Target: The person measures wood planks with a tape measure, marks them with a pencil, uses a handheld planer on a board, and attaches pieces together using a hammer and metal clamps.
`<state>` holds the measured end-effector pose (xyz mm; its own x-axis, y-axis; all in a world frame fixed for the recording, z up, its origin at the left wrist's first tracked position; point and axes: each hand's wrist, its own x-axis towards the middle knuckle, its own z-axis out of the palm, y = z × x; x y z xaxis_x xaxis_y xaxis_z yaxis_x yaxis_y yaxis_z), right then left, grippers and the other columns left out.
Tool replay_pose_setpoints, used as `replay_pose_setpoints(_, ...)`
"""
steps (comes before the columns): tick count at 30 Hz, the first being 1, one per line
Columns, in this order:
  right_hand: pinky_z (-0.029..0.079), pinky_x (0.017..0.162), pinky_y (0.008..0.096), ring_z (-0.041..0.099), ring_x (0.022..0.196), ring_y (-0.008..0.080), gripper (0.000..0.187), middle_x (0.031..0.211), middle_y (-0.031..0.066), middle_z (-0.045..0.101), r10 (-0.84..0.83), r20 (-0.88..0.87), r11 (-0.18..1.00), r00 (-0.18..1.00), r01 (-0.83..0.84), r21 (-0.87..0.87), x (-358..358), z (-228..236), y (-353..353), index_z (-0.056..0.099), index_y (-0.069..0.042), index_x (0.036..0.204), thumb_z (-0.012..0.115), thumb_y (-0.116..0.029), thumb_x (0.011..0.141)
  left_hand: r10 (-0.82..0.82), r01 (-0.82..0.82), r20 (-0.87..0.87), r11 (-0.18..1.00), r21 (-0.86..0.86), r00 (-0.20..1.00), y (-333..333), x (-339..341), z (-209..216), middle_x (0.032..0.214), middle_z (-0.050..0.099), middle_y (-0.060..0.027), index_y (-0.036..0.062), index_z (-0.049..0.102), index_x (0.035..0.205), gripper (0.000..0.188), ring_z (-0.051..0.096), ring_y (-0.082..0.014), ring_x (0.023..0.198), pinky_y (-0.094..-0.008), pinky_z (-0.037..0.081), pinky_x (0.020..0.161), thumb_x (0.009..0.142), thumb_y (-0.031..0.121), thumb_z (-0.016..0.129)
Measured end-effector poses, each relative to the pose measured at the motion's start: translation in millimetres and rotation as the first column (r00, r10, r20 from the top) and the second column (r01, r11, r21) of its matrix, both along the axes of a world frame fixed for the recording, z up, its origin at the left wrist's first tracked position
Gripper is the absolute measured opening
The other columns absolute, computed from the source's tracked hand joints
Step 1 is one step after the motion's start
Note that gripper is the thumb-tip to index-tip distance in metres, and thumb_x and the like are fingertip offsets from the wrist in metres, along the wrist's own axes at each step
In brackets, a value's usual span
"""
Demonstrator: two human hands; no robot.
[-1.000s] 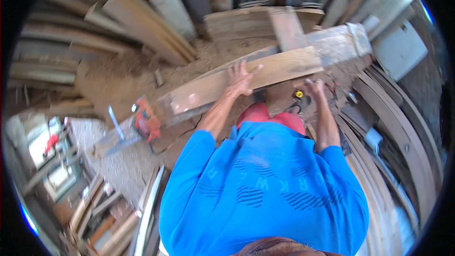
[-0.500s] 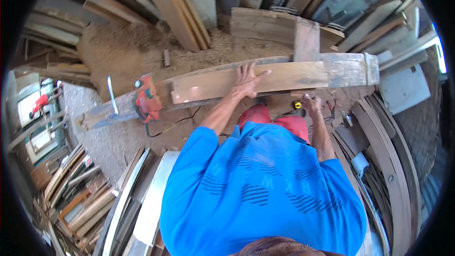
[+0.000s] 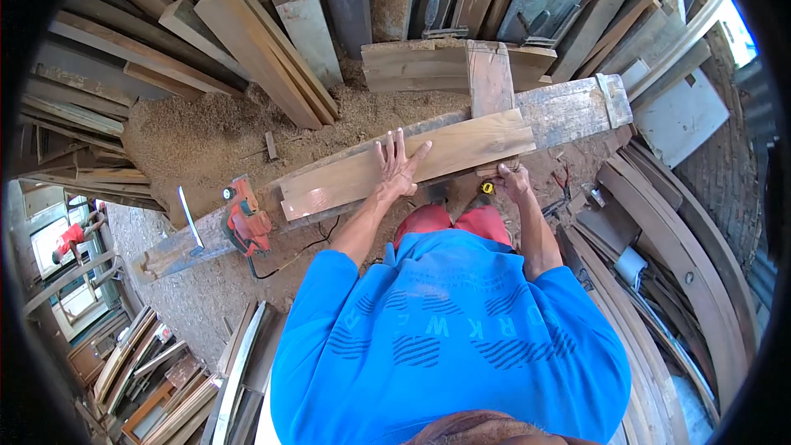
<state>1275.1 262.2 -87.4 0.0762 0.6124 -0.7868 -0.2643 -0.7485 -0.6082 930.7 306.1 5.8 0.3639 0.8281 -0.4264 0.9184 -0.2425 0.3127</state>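
Note:
A smooth light-brown plank (image 3: 461,148) lies on a long weathered beam (image 3: 568,113) across in front of me. My left hand (image 3: 398,171) rests flat on the plank's middle, fingers spread. At the plank's near edge, toward its right end, my right hand (image 3: 516,181) is closed on a short brown piece of wood (image 3: 488,170). A yellow-and-black tape measure (image 3: 488,187) is just left of that hand, by my feet. On the beam's left part sits a red electric planer (image 3: 247,218) with a dark cord. Farther left is a thin metal strip (image 3: 190,216).
A pinkish board (image 3: 489,78) sticks out behind the plank. Sawdust (image 3: 189,140) covers the ground behind the beam. Red-handled pliers (image 3: 563,181) lie at right. Stacked boards (image 3: 659,231) crowd the right side, and timbers (image 3: 259,49) lean at the back.
The view has turned, so the plank and beam now slant up toward the right. My left hand stays flat on the plank, and the right stays at its near edge.

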Motion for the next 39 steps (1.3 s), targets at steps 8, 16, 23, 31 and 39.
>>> replay_pose_setpoints(8, 0.041, 0.042, 0.0308, 0.052, 0.050, 0.0131, 0.020, 0.069, 0.0029, 0.062, 0.186, 0.294, 0.970, 0.938, -0.224, 0.100, -1, -10, -8, 0.064, -0.010, 0.094, 0.064, -0.029, 0.097, 0.110, -0.106, -0.033, 0.988, 0.113, 0.993, -75, -9, -11, 0.161, 0.003, -0.0310, 0.0242, 0.017, 0.160, 0.109, 0.003, -0.0495, 0.150, -0.0642, 0.008, 0.119, 0.071, 0.027, 0.081)
replay_pose_setpoints(16, 0.044, 0.047, 0.0359, 0.057, 0.050, 0.0227, 0.028, 0.066, 0.0070, 0.064, -0.218, 0.964, -0.370, 0.155, -0.927, 0.065, 71, -83, -33, 0.064, -0.011, 0.074, 0.064, -0.034, 0.092, 0.396, -0.392, -0.154, 0.918, 0.055, 0.905, -171, -37, -1, 0.162, 0.006, -0.0280, 0.0178, 0.026, 0.157, 0.098, 0.007, -0.0475, 0.150, -0.0609, 0.013, 0.120, 0.075, 0.033, 0.078)
replay_pose_setpoints(23, 0.053, 0.057, 0.0386, 0.067, 0.070, 0.0258, 0.030, 0.080, -0.0014, 0.067, 0.203, 0.948, -0.551, -0.244, -0.829, -0.095, 105, -101, -59, 0.068, -0.019, 0.089, 0.065, -0.048, 0.081, 0.846, -0.737, -0.042, 0.437, -0.515, 0.531, -355, -40, -76, 0.117, 0.067, -0.0252, 0.0033, 0.056, 0.135, 0.063, 0.067, -0.0346, 0.106, -0.0421, 0.054, 0.087, 0.081, 0.035, 0.067)
replay_pose_setpoints(31, 0.054, 0.058, 0.0386, 0.066, 0.070, 0.0249, 0.030, 0.080, 0.0058, 0.067, 0.091, 0.905, -0.628, -0.416, -0.729, -0.272, 98, -79, -44, 0.070, -0.011, 0.091, 0.068, -0.040, 0.084, 0.889, -0.732, -0.183, 0.211, -0.648, 0.419, -435, -41, -37, 0.113, 0.068, -0.0252, 0.0034, 0.060, 0.127, 0.056, 0.068, -0.0348, 0.102, -0.0432, 0.054, 0.084, 0.081, 0.034, 0.066)
replay_pose_setpoints(39, 0.050, 0.054, 0.0390, 0.064, 0.059, 0.0236, 0.039, 0.070, 0.0109, 0.068, 0.773, 0.445, 0.289, 0.453, -0.875, 0.390, 53, -120, 1, 0.071, -0.007, 0.081, 0.054, -0.037, 0.100, 0.861, -0.659, -0.083, 0.320, -0.680, 0.503, -395, -85, -38, 0.109, 0.069, -0.0251, 0.0035, 0.063, 0.119, 0.049, 0.069, -0.0351, 0.098, -0.0442, 0.055, 0.081, 0.081, 0.034, 0.064)
